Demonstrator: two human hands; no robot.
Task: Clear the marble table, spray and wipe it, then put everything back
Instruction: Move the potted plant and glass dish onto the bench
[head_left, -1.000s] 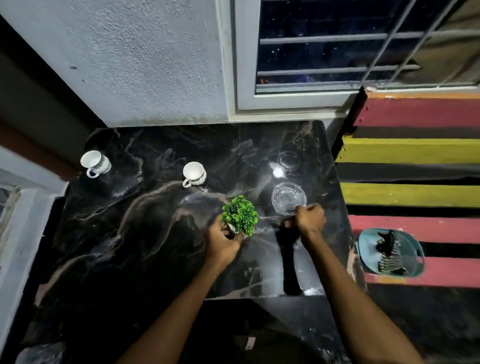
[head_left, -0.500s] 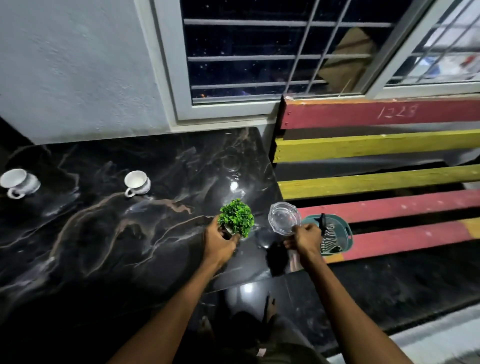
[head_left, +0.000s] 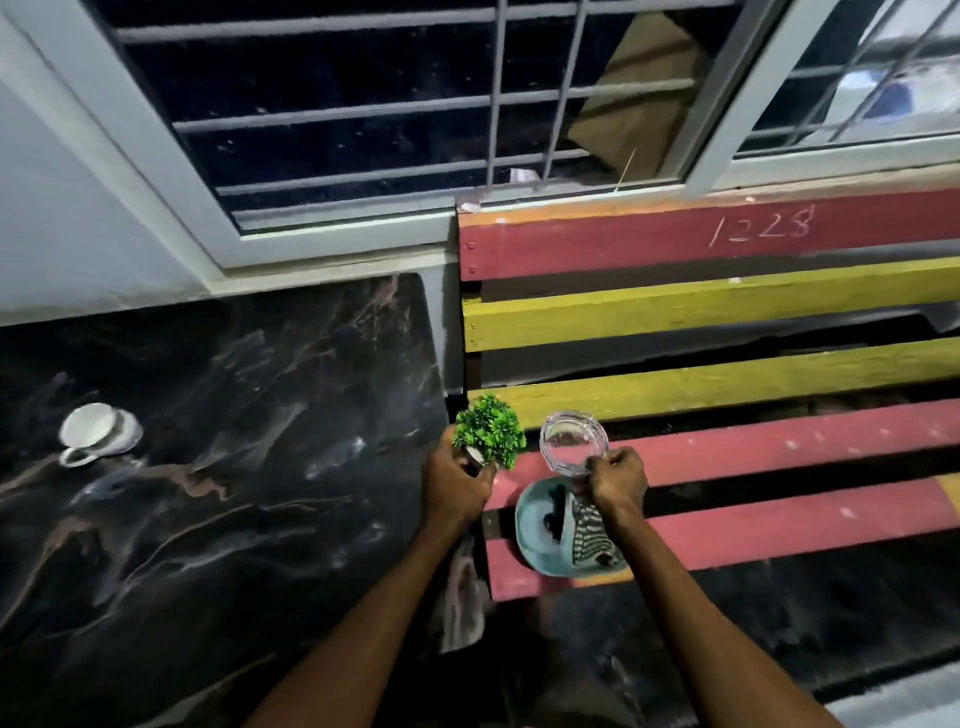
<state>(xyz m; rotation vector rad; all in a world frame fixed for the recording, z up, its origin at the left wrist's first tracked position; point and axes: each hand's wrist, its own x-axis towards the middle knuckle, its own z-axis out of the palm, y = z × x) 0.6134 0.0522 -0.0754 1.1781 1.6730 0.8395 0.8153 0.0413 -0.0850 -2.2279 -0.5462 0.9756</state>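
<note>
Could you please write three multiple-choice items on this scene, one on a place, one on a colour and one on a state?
1. Where is the small green plant?
A. in the left hand
B. on the marble table
C. in the teal bowl

2. What colour is the cup on the table?
A. red
B. white
C. yellow

3. How is the glass dish?
A. lying on the table
B. broken on the floor
C. held up by the right hand

Answers: 1 A, the fingers wrap its base at the table's edge; 2 B, it shows white on dark marble; 3 C, the hand grips its near rim over the slatted bench.
</note>
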